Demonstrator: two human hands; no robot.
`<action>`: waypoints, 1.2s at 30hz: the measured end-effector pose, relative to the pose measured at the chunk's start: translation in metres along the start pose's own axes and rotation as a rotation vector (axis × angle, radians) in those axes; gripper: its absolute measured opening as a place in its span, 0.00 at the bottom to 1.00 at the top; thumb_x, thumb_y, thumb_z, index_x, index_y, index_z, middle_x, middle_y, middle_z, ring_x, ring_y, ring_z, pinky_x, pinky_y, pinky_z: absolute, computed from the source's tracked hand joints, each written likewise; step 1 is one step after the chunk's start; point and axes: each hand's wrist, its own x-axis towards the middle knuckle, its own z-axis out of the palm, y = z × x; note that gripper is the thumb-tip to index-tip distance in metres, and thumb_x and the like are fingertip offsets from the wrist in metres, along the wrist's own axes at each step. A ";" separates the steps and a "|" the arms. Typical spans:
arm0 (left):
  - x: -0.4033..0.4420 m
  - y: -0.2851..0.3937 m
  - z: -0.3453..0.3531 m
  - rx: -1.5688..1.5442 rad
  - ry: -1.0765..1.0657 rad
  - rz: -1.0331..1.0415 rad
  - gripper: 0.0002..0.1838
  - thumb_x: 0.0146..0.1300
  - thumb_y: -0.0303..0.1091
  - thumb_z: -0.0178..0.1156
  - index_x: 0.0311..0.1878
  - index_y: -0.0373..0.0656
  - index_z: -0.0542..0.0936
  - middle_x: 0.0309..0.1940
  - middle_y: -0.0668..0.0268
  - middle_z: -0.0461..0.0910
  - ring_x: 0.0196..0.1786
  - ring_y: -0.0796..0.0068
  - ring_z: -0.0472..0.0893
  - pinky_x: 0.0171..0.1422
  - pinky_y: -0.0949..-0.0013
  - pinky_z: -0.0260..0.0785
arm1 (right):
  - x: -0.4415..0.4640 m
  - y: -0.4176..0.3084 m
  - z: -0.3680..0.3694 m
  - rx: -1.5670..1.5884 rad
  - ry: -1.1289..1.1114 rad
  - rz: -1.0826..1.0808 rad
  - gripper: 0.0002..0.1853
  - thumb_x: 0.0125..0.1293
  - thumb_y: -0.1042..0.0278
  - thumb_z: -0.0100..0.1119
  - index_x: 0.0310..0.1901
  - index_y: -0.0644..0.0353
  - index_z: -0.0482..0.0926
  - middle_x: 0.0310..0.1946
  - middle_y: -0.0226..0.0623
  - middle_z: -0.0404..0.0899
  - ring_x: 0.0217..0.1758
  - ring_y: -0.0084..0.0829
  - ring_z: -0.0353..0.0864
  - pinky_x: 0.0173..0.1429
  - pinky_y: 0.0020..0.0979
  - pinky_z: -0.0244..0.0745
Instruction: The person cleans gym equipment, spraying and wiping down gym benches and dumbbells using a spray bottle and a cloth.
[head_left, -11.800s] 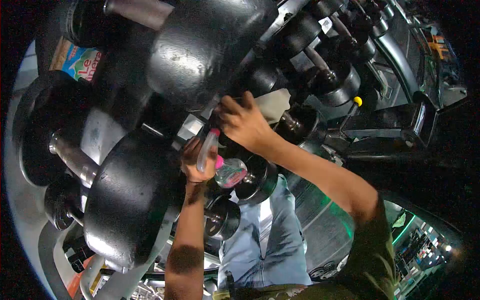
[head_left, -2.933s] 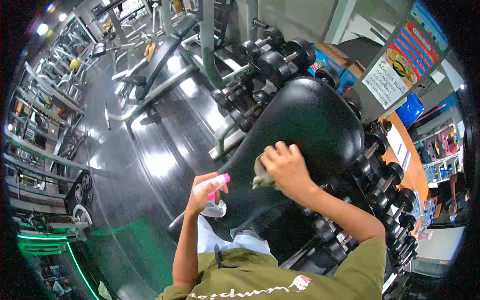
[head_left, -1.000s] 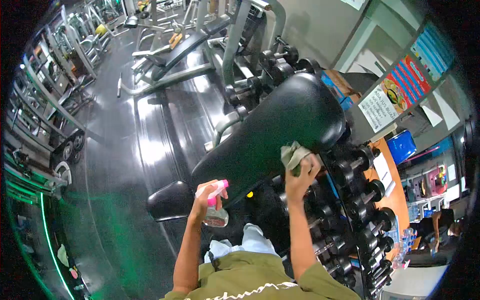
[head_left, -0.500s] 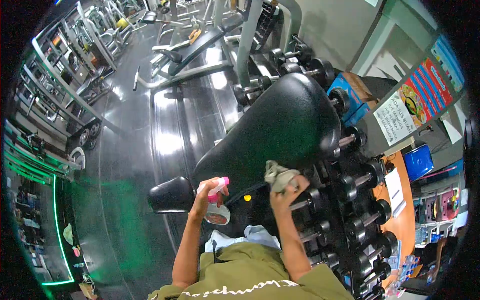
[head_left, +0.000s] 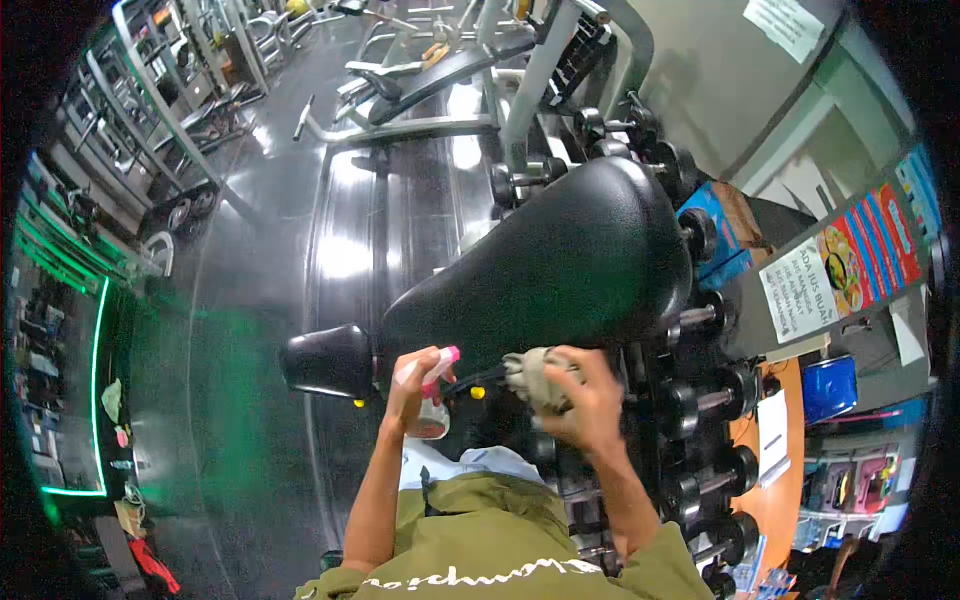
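My left hand [head_left: 410,388] is wrapped round a spray bottle [head_left: 432,420] with a pink and white trigger head, held by its neck near the lower left of the bench. In my right hand [head_left: 588,400] is a bunched grey-beige cloth [head_left: 536,378], gripped just off the bench's near edge. A black padded bench backrest [head_left: 560,265] stretches ahead of both hands, and its smaller seat pad [head_left: 328,362] lies to the left. The cloth appears apart from the padding. Part of the bottle is hidden by my fingers.
Racked dumbbells [head_left: 700,400] run along the bench's right side. Beyond them is a wooden desk [head_left: 778,510] with papers and a blue object [head_left: 830,390]. A sign [head_left: 840,265] hangs at the right. Ahead stands a weight machine [head_left: 450,80] on the dark floor [head_left: 250,330].
My right hand has come nearer, with the cloth now off the padding's edge and turned leftward. My left hand still holds the spray bottle. The view has shifted slightly.
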 end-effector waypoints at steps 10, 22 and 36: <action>0.010 -0.010 0.021 -0.044 0.127 -0.126 0.24 0.66 0.51 0.52 0.28 0.38 0.81 0.19 0.65 0.78 0.17 0.80 0.73 0.16 0.75 0.61 | 0.086 -0.031 -0.048 -0.459 -0.275 -0.338 0.13 0.52 0.66 0.60 0.42 0.50 0.82 0.45 0.29 0.75 0.58 0.31 0.72 0.52 0.37 0.68; 0.010 -0.033 -0.069 -0.312 0.116 -0.160 0.23 0.68 0.51 0.52 0.37 0.36 0.80 0.26 0.63 0.79 0.18 0.80 0.74 0.19 0.77 0.66 | 0.090 -0.022 0.131 -0.620 -0.806 -0.420 0.14 0.56 0.67 0.62 0.46 0.44 0.81 0.46 0.27 0.74 0.55 0.30 0.71 0.51 0.43 0.63; 0.061 -0.015 -0.117 -0.231 -0.123 -0.192 0.25 0.67 0.54 0.52 0.37 0.37 0.81 0.26 0.65 0.80 0.19 0.81 0.74 0.20 0.77 0.65 | 0.137 -0.012 0.105 -0.764 -0.578 -0.059 0.12 0.56 0.65 0.62 0.44 0.45 0.80 0.44 0.29 0.75 0.53 0.31 0.72 0.48 0.42 0.63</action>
